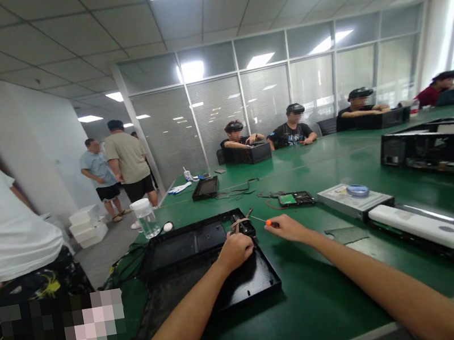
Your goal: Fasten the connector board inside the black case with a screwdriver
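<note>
My right hand (290, 229) is closed round the orange and black handle of a screwdriver (270, 223). Its thin shaft points left, toward a small black part with bundled wires (241, 225). Against the near side of that part, my left hand (236, 250) is closed with curled fingers; what lies inside them is hidden. Both the part and my left hand are over black metal case panels (266, 281), which lie on the green table (317, 305). My left forearm covers some of the near panel.
To the right are a silver disc drive (339, 198), a white elongated device (420, 224) and an open computer case (435, 154). A green circuit board (296, 198) lies ahead. A lidded clear jar (146, 220) stands left. A person in white (1, 211) stands close by; others sit across.
</note>
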Demonstrator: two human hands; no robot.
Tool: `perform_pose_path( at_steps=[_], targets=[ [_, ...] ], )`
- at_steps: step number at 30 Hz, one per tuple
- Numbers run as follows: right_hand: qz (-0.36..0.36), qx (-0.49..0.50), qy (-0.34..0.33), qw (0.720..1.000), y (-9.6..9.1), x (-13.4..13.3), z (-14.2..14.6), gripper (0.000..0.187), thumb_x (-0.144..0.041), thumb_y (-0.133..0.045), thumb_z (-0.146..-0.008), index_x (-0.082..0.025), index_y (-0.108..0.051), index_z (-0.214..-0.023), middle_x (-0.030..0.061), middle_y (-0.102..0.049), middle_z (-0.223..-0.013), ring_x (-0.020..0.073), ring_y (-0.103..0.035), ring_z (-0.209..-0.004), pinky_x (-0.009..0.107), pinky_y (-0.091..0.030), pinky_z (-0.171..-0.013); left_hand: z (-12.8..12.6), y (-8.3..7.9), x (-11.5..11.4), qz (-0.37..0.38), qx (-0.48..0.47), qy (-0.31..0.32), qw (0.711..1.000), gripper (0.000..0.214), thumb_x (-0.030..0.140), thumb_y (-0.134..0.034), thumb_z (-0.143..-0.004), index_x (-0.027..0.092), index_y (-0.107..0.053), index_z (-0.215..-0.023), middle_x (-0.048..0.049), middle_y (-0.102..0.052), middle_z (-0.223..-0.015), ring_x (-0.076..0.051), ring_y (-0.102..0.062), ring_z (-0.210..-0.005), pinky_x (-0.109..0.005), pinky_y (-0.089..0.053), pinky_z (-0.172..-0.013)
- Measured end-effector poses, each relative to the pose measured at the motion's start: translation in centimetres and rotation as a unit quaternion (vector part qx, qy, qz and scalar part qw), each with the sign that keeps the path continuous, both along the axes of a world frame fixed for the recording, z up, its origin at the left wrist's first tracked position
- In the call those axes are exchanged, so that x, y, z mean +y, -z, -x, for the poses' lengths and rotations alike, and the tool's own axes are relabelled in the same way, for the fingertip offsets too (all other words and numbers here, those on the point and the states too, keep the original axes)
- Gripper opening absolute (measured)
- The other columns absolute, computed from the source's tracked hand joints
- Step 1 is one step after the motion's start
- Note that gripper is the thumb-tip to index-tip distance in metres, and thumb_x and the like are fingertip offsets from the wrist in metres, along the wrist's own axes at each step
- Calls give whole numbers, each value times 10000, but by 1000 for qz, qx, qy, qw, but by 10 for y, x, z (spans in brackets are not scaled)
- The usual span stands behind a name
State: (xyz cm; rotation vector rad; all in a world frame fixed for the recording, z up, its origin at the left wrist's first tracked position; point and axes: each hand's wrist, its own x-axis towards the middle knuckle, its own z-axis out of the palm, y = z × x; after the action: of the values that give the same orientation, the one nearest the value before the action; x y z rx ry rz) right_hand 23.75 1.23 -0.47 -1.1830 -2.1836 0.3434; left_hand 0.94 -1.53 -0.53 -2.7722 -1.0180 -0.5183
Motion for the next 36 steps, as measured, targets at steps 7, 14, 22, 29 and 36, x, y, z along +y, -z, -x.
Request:
perform_pose_path(
  at_steps=[7, 14, 22, 29, 36],
  targets=[
    [11, 55, -22, 998, -15, 6, -13, 335, -472, -507, -741, -141, -543, -779, -7, -523, -668, 119, -467, -604, 231, -361, -559, 1, 3, 5, 3, -7, -10, 1000, 135, 133, -450, -788, 159, -573, -740, -32, -616, -809, -156, -534, -809, -270, -359, -787],
    [56, 41, -21, 997, -19, 4, -16, 235, -383, -537, -718, -153, -501, -755, -27, -472, -644, 102, -418, -576, 226, -342, -542, 2, 3, 4, -10, 23, 24, 999, 155, 150, -436, -813, 153, -581, -758, -48, -612, -846, -156, -530, -832, -274, -370, -802],
    [146, 138, -79, 976, -49, 1, -50, 292, -405, -473, -758, -161, -504, -914, -26, -498, -636, 82, -405, -466, 208, -325, -450, 5, 8, 11, 25, -37, 34, 998, 144, 152, -469, -795, 174, -611, -781, -30, -631, -878, -152, -534, -886, -281, -345, -859],
    [-56, 134, 6, 989, -44, -5, -17, 241, -361, -460, -752, -159, -546, -652, -19, -475, -567, 105, -409, -528, 221, -314, -517, 3, 6, 8, 114, -126, -32, 985, 159, 196, -563, -748, 185, -535, -903, 0, -656, -862, -153, -580, -856, -354, -257, -940],
    [-65, 114, 18, 991, -30, -5, -1, 258, -346, -420, -772, -155, -562, -672, -12, -491, -573, 110, -432, -530, 219, -323, -525, 1, 4, 6, 126, -133, -27, 983, 159, 178, -572, -742, 188, -543, -897, -8, -663, -877, -167, -584, -884, -374, -219, -969]
  ],
)
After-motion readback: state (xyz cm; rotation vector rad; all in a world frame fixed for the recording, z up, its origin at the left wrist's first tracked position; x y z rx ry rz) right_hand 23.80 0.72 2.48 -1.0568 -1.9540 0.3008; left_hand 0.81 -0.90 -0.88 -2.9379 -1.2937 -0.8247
